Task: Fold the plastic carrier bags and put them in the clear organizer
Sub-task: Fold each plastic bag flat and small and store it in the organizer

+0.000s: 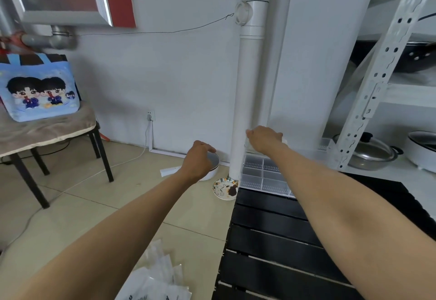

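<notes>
- Right hand (pixel 265 139) is gripping a folded bag (pixel 284 141) above the organizer (pixel 264 177), which is sitting on the black table (pixel 271 240).
- Left hand (pixel 198 159) is hanging loosely curled, holding nothing.
- Unfolded bags (pixel 155 280) are lying on the floor.

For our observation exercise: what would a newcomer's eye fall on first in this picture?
Two bare arms stretch forward: the right hand holds something white over the clear organizer at the far end of the black table, and the left hand hangs above a bowl on the floor. On the left, a blue cartoon bag sits on a chair.
</notes>
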Available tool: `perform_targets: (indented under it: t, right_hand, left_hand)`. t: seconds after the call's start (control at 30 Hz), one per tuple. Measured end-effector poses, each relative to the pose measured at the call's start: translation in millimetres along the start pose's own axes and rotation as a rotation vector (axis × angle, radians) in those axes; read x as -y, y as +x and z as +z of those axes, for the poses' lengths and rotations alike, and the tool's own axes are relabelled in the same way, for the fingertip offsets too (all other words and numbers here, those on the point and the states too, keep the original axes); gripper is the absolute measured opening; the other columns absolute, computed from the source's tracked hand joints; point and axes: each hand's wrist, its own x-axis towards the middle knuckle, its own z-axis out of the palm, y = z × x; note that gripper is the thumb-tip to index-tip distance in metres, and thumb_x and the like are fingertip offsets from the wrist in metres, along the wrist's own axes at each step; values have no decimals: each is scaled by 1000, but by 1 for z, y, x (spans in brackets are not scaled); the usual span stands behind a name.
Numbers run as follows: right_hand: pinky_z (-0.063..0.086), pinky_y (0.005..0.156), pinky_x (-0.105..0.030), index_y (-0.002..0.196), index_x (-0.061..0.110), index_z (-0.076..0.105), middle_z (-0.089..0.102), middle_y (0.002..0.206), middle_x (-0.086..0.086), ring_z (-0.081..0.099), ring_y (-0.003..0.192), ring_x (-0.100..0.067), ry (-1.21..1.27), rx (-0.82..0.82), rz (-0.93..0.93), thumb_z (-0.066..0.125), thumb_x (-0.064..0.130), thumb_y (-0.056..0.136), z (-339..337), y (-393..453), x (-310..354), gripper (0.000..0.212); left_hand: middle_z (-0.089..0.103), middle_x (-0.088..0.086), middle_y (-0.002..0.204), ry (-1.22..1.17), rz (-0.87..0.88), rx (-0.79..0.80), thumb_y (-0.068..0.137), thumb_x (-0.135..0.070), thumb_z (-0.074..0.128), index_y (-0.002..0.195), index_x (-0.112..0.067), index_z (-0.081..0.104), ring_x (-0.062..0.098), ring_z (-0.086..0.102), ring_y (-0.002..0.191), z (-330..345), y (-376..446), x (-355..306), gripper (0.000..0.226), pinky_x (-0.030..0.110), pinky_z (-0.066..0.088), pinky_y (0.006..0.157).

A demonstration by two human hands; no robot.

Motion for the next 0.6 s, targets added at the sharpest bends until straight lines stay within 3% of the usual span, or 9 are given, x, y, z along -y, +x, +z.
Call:
perform_targets:
  t: [0.07,0.2,0.3,0.4,0.6]
  right_hand:
    - [38,99,-48,67,16,38,42,75,-1,46,87,-25,-60,-61,-64,31,14,98,0,-26,23,33]
    - [42,92,-41,82,16,50,51,91,-6,49,87,-27,-33,-53,-188,36,15,97,21,-75,69,20]
    - [38,71,-31,92,11,65,62,97,-8,54,83,-26,66,-1,-222,41,15,95,42,-111,95,24]
    - [37,58,-28,92,8,65,68,96,-10,58,79,-26,52,23,-286,44,10,94,65,-148,118,21]
    - [40,70,-31,114,15,63,64,111,-8,61,102,-29,77,183,-405,45,18,94,125,-211,171,27]
  left_hand:
    - [43,13,134,-4,-5,-11,84,11,43,124,-6,59,27,53,114,-7,-13,-1,46,24,41,89]
    - [44,15,134,-1,-17,-22,87,7,43,127,-6,57,30,57,110,-18,-47,2,45,31,44,92]
    - [45,16,137,21,-45,-29,91,-1,45,134,-7,50,29,56,112,-26,-82,13,43,32,41,96]
    - [51,11,134,-12,-77,-55,91,-4,47,132,-8,52,26,54,114,-36,-121,33,41,30,40,93]
    - [64,8,117,-38,-254,-4,95,-10,41,131,-12,51,23,60,104,-52,-201,102,37,29,45,86]
